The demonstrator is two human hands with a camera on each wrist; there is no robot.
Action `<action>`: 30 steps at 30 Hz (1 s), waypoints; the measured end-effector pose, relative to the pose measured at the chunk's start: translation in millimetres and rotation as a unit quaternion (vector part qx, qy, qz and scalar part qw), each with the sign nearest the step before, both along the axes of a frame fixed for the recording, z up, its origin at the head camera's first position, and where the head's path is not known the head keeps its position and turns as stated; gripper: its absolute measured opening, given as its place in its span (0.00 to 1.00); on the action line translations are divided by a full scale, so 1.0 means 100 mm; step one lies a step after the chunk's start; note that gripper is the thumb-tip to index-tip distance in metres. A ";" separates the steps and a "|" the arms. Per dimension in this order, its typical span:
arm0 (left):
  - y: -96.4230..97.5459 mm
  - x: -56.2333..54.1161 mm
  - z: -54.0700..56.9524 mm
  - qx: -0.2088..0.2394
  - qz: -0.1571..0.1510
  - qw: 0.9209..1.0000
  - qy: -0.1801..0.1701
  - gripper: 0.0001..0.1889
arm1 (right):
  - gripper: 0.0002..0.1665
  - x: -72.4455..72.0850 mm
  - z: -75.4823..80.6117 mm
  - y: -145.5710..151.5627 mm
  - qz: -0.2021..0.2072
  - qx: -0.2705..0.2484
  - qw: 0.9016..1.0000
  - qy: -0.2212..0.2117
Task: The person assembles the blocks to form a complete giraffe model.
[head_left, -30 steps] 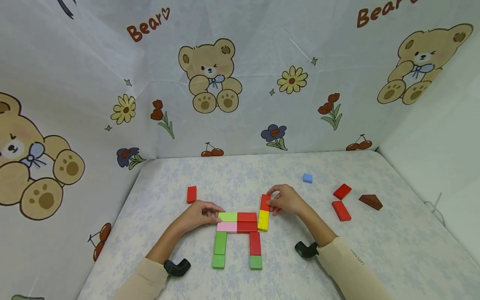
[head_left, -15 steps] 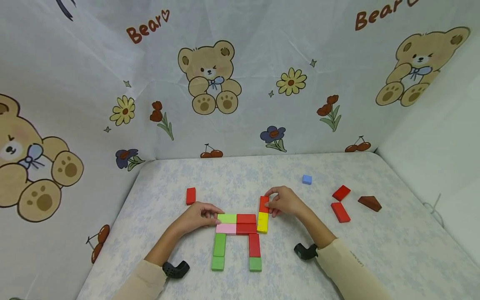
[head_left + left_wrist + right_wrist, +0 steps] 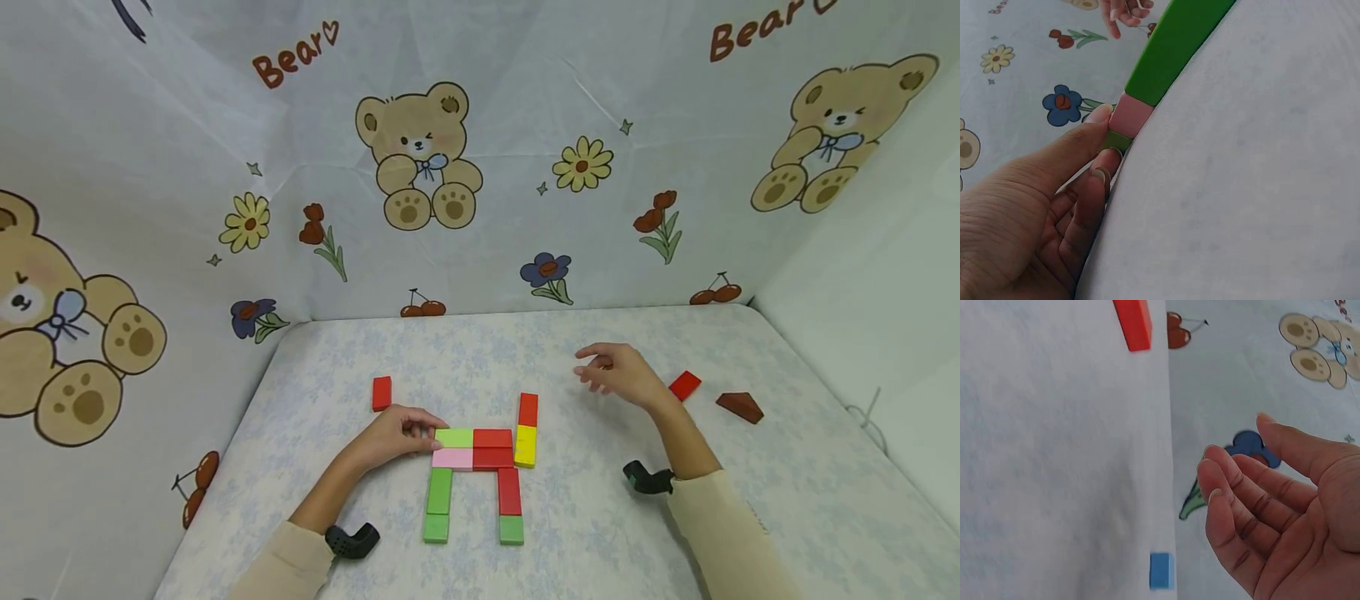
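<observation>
Flat colored blocks form a figure in the head view. A light green block (image 3: 453, 437) and a pink block (image 3: 453, 457) join two red blocks (image 3: 492, 448) above green and red legs. My left hand (image 3: 396, 432) pinches the left end of the light green block, the thumb beside the pink one. At the figure's right, a red block (image 3: 528, 408) stands above a yellow block (image 3: 526, 446). My right hand (image 3: 621, 372) hovers to their right, fingers loosely bent and holding nothing. A blue block (image 3: 1160, 570) shows near it in the right wrist view; the head view hides it.
A lone red block (image 3: 382, 393) lies beyond my left hand. Past my right forearm are another red block (image 3: 685, 385) and a brown angular block (image 3: 740, 407). A bear-print cloth (image 3: 487, 267) hangs behind the table (image 3: 337, 350).
My right hand has let go of the red block above the yellow one and moved right and back, covering the blue block. My left hand has stayed in place.
</observation>
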State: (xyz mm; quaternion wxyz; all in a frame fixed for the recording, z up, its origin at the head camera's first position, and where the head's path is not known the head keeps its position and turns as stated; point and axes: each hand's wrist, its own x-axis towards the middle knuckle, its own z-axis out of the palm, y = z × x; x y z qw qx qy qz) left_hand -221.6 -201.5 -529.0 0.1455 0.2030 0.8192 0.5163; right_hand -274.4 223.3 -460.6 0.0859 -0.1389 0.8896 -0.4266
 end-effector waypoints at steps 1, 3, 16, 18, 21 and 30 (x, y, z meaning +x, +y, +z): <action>0.00 0.01 0.00 0.001 0.001 1.000 -0.001 0.15 | 0.28 -0.01 0.02 0.09 -0.010 0.002 1.000 0.009; 0.00 0.01 0.00 0.005 0.000 1.000 -0.002 0.15 | 0.28 -0.01 0.04 0.27 -0.030 0.009 0.999 0.025; -0.01 -0.01 -0.01 -0.001 -0.009 1.000 0.009 0.15 | 0.38 0.10 -0.01 1.19 -0.147 0.089 0.984 0.038; -0.01 -0.01 -0.01 -0.008 -0.007 1.000 0.009 0.15 | 0.39 0.12 -0.05 1.31 -0.154 0.107 0.982 0.033; -0.02 -0.01 -0.02 -0.011 -0.007 1.000 0.011 0.15 | 0.40 0.14 -0.10 1.45 -0.157 0.133 0.978 0.025; -0.03 -0.03 -0.06 -0.004 -0.013 1.000 0.013 0.15 | 0.43 0.13 -0.11 1.56 -0.139 0.193 0.971 -0.025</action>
